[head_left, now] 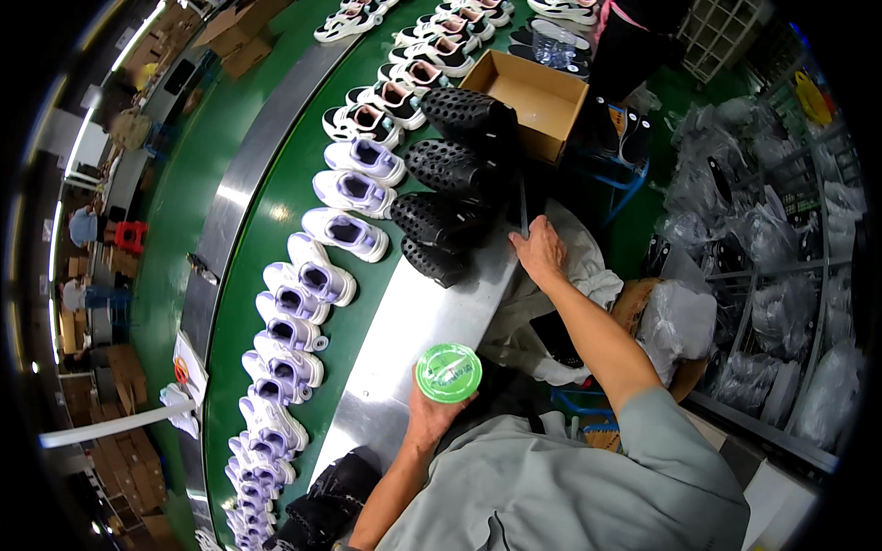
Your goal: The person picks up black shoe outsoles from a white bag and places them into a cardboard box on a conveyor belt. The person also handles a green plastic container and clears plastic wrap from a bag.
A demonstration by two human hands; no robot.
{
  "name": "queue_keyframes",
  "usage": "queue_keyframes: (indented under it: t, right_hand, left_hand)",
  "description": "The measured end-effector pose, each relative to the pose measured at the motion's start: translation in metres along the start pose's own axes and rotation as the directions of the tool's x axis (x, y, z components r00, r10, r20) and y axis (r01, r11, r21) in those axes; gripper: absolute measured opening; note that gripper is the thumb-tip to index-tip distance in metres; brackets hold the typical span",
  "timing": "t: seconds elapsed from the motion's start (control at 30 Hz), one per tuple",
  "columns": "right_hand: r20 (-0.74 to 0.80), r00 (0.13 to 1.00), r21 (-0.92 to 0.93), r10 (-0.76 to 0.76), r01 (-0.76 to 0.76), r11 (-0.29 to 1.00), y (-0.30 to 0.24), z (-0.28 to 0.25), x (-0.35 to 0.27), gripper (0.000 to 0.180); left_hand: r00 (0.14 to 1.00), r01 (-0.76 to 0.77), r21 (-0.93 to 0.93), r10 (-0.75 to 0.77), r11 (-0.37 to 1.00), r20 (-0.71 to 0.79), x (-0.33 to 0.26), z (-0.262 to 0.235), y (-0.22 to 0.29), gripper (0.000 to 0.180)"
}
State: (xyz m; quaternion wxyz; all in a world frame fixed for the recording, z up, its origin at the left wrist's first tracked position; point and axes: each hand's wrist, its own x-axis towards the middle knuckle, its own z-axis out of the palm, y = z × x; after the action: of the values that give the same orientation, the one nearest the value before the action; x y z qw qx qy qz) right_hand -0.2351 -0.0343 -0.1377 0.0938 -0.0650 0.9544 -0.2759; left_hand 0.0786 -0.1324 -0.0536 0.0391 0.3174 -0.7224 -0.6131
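Note:
My left hand (430, 415) holds up a round green container (448, 372) with a green lid, close to my chest above the metal edge of the conveyor. My right hand (540, 252) reaches forward and rests on the metal edge (432, 312) by white wrapping material (588, 266), its fingers near a thin dark stick-like object. Just left of that hand lie several black perforated clogs (450, 174) in a stack. A long row of white and lilac sneakers (317, 275) runs along the green belt (294, 174).
An open cardboard box (537, 96) stands at the far end of the clogs. White and black sneakers (413, 73) fill the belt further up. Shelves of bagged shoes (781, 275) stand on the right. A black bag (331, 496) lies by my left elbow.

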Motion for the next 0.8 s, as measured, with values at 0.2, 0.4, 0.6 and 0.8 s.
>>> queue_keyframes:
  t: [0.2, 0.4, 0.6, 0.8]
  right_hand:
    - [-0.055, 0.996, 0.073, -0.067, 0.071, 0.995, 0.025, 0.014, 0.006, 0.026]
    - [0.225, 0.974, 0.686, -0.031, -0.135, 0.715, 0.049, -0.037, -0.068, 0.019]
    - [0.462, 0.88, 0.796, -0.108, -0.358, 0.487, 0.04, -0.098, -0.168, 0.025]
    - [0.456, 0.882, 0.818, -0.122, -0.362, 0.447, 0.03, -0.108, -0.227, 0.025]
  left_hand:
    - [0.995, -0.061, 0.096, 0.068, 0.993, -0.071, 0.049, -0.008, -0.041, 0.075]
    - [0.99, 0.133, -0.348, -0.139, 0.928, 0.007, 0.081, -0.024, -0.07, 0.064]
    - [0.997, -0.061, -0.275, 0.073, 0.96, 0.033, 0.069, -0.041, -0.046, 0.074]
    - [0.976, 0.131, 0.285, -0.174, 0.95, 0.131, 0.036, -0.059, -0.054, 0.046]
